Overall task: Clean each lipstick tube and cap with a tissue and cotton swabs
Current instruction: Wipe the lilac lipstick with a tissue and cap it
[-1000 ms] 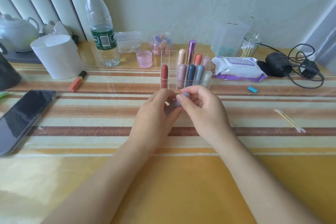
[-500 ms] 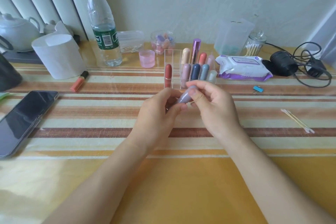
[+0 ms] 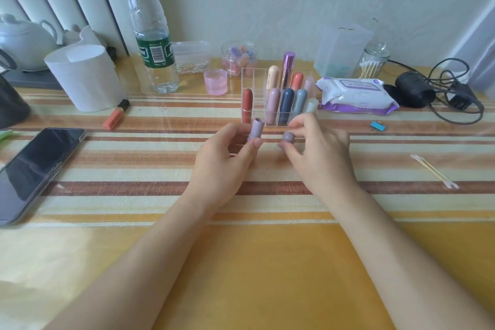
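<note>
Left hand (image 3: 222, 161) grips lilac tube (image 3: 255, 130), base hidden by fingers; right hand (image 3: 318, 153) pinches cap (image 3: 288, 139), rim obscured.

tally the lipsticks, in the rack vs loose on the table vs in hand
Standing in the clear acrylic rack: 9
Orange lipstick lying on the striped table: 1
Lilac lipstick tube in left hand, its lilac cap in right hand: 1
Total: 11

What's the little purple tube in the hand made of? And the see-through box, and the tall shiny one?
The matte lilac lipstick tube in the left hand looks like plastic: dull, even colour, no glare. The clear compartment box is probably acrylic: thin stiff walls you see through. The tall shiny pink-purple tube looks metallic, with bright streaks, maybe coated plastic.
</note>
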